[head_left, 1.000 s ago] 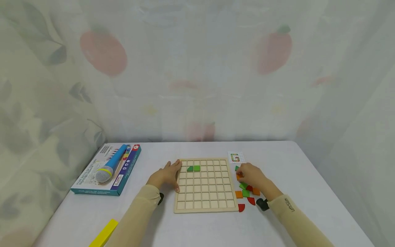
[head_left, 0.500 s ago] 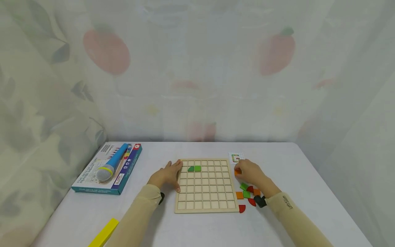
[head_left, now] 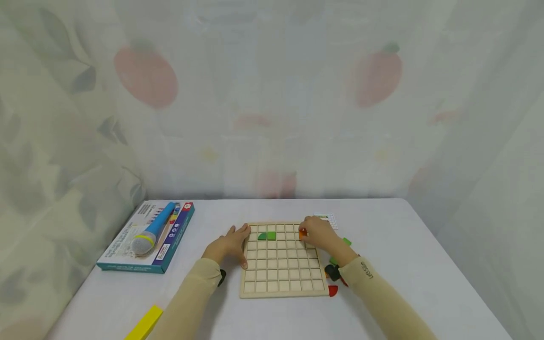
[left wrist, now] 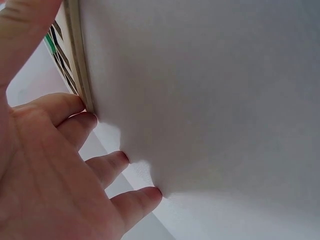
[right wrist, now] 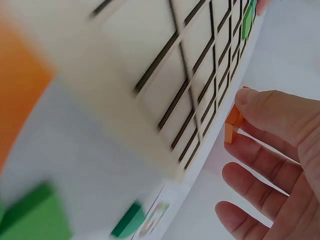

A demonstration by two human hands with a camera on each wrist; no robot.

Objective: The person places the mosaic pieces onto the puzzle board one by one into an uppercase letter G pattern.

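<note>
A wooden grid board (head_left: 283,274) lies on the white table. Two green tiles sit in its upper rows: one with a rounded corner (head_left: 262,236), and a square one (head_left: 271,235) beside it. My left hand (head_left: 227,244) rests against the board's left edge, thumb and fingers spread. In the left wrist view, fingertips (left wrist: 89,119) touch the board's side and others meet the tablecloth. Over the upper right cells, my right hand (head_left: 321,234) pinches an orange square tile (right wrist: 234,117) between thumb and index finger, with the other fingers held loosely curved.
Right of the board lie loose tiles, including a red quarter-circle (head_left: 333,290) and a green piece (head_left: 347,242), partly hidden by the right arm. A pattern card (head_left: 330,220) lies behind them. At left are a box (head_left: 116,250), a blue microphone (head_left: 155,229) and a yellow bar (head_left: 144,323).
My right hand has gone from the loose tiles, up past the card's near edge, then left over the board with the orange tile. The left hand has stayed on the board's edge.
</note>
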